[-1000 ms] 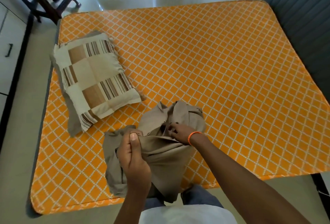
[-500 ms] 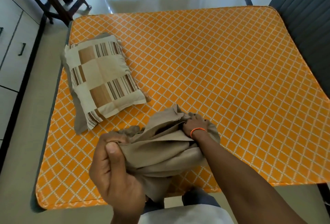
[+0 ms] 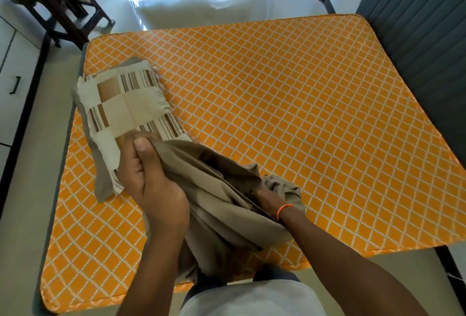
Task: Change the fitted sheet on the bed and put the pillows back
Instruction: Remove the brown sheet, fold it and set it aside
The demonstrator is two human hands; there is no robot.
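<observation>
The person's left hand [image 3: 151, 184] is pinching a gathered edge of the bunched taupe-brown fitted sheet [image 3: 214, 204] between thumb and curled fingers, lifted above the near left part of the bed, while the right hand [image 3: 267, 198], wearing an orange cord bracelet [image 3: 284, 211] at the wrist, is reaching into the folds with its fingers buried in cloth, so it appears to be clutching the fabric, though the fingertips themselves are hidden. The step in hand looks like shaking the sheet open to find a corner, and doing it well probably means working both hands along one hem until an elasticated corner is showing, rather than pulling at the middle, where the cloth is only twisting tighter. Keeping the bundle low and over the mattress should be stopping loose ends from trailing to the floor. The sheet is plain, matte and soft, creasing in deep diagonal folds between the two hands, with a wrinkled clump lying on the mattress just beyond the right wrist and a tail hanging down toward the person's legs. Underneath, the bare orange mattress with its white diamond lattice [image 3: 302, 114] is lying uncovered, so the fitting has not yet begun. The beige and brown striped patchwork pillow [image 3: 126, 109] is resting near the left edge, just beyond the left hand, and will likely be in the way once the sheet is spreading.
</observation>
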